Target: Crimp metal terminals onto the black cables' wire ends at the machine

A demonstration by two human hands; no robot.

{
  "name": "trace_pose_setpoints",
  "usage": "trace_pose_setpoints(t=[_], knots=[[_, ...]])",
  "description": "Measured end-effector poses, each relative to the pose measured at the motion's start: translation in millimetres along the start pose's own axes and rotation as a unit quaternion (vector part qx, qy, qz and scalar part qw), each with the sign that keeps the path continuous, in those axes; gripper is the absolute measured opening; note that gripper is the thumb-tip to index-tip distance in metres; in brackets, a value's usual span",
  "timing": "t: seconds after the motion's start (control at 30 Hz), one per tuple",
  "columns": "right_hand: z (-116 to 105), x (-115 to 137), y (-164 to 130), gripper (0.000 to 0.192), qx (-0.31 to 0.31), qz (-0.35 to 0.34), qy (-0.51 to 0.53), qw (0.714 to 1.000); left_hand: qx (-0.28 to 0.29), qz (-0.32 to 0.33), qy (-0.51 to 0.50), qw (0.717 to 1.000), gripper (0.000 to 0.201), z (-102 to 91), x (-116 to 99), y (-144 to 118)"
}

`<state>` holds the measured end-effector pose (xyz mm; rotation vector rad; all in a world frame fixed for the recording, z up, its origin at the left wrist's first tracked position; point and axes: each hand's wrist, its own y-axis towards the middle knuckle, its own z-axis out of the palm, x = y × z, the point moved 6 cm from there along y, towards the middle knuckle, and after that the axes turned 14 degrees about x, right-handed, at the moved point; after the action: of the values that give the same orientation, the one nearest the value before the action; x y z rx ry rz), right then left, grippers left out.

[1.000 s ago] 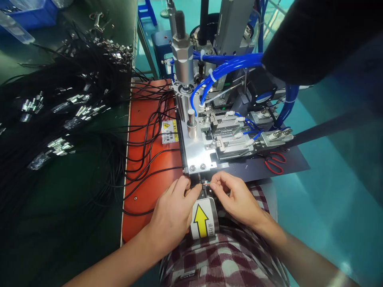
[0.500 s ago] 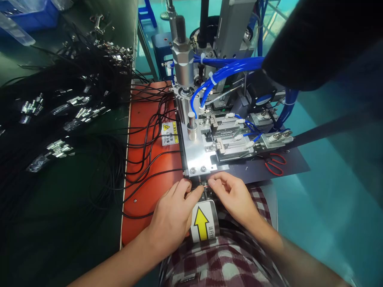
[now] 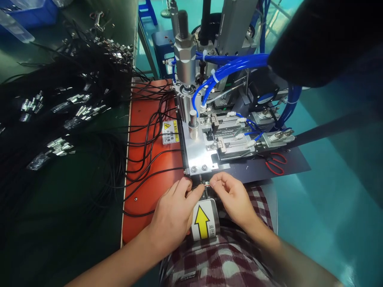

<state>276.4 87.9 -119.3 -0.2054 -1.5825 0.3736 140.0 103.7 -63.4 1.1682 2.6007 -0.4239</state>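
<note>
The left hand (image 3: pixel 173 215) and right hand (image 3: pixel 235 197) meet fingertip to fingertip, each grip pinched closed on a tiny connector (image 3: pixel 206 184) that sits between them at the front edge of the machine's metal plate (image 3: pixel 197 159), right hand slightly nearer. It looks small, dark with a metallic glint; its long axis cannot be told. Black cables (image 3: pixel 146 151) trail left across the orange surface (image 3: pixel 149 187); a yellow arrow label (image 3: pixel 202 221) lies just below

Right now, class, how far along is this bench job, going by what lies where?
Done: cables with metal ends lie piled at left. In hand: the left hand and right hand pinch a small part at the machine front edge. Left: more black cables trail across the orange mat.
</note>
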Motion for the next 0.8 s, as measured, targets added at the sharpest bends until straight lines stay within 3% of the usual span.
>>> trace_pose_setpoints(t=[0.17,0.37,0.47,0.63,0.8], knots=[[6.4,-5.3,9.6,0.019,0.084,0.085,0.138,0.983,0.01,-0.01,0.001,1.0,0.036,3.5,0.3,0.0],[4.1,-9.5,11.6,0.026,0.099,0.072,0.148,0.981,-0.007,-0.007,0.0,1.0,0.036,-9.2,-7.2,-8.6],[2.7,-12.0,11.0,0.027,0.1,0.06,0.138,0.984,-0.019,-0.056,0.004,0.998,0.04,-11.1,-8.5,-27.9],[1.9,-10.6,11.2,0.027,0.102,0.048,0.124,0.986,-0.007,-0.174,0.034,0.984,0.054,12.9,-1.4,-63.1],[2.6,-8.3,11.3,0.029,0.105,0.044,0.117,0.987,-0.02,-0.195,0.043,0.98,0.057,23.8,3.9,-64.9]])
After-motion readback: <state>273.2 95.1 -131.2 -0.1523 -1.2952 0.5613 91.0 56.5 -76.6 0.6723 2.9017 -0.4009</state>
